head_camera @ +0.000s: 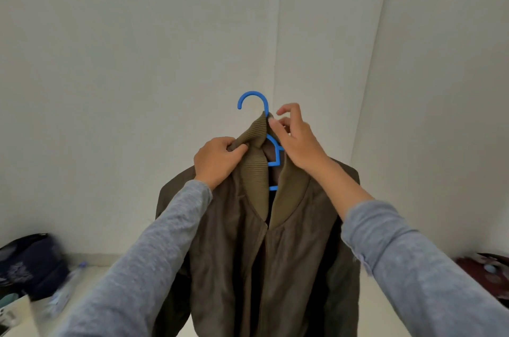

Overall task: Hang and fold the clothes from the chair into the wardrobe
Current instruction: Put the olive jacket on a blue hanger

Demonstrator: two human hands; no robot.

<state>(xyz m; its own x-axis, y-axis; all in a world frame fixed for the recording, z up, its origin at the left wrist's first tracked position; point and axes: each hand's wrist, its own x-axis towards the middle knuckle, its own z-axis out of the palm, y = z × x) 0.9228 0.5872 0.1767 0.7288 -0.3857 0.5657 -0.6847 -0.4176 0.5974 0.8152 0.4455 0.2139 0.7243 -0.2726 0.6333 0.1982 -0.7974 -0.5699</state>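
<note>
Head view: one wide look forward and down, toward a corner of the pale wall (137, 61).
Jacket: olive-brown jacket (275, 254) held up in the air in front of the wall, open at the neck, body hanging straight down.
Hanger: blue hanger (252, 99) inside the shoulders; hook free above the collar, caught on nothing; bits of blue frame showing in the neck opening.
Collar: ribbed collar (252, 143) bunched and standing up around the hook's stem, not lying flat.
Left hand: left hand (217, 163) pinching the collar's left edge between thumb and curled fingers.
Right hand: right hand (297, 141) at the collar top just beside the stem, thumb and bent fingers pinching the rib there, forefinger raised clear.
Surroundings: dark bag (30, 262) low left with a blurred clear bottle (68, 287) beside it; dark red thing (484, 270) low right, too blurred to name.
Done so far: jacket seated on its hanger, judging by the filled-out shoulders.
Step in hand: probably straightening the collar.
Yet to do: hooking the hanger in the wardrobe. Wardrobe and chair out of view, so no telling how many clothes wait.
</note>
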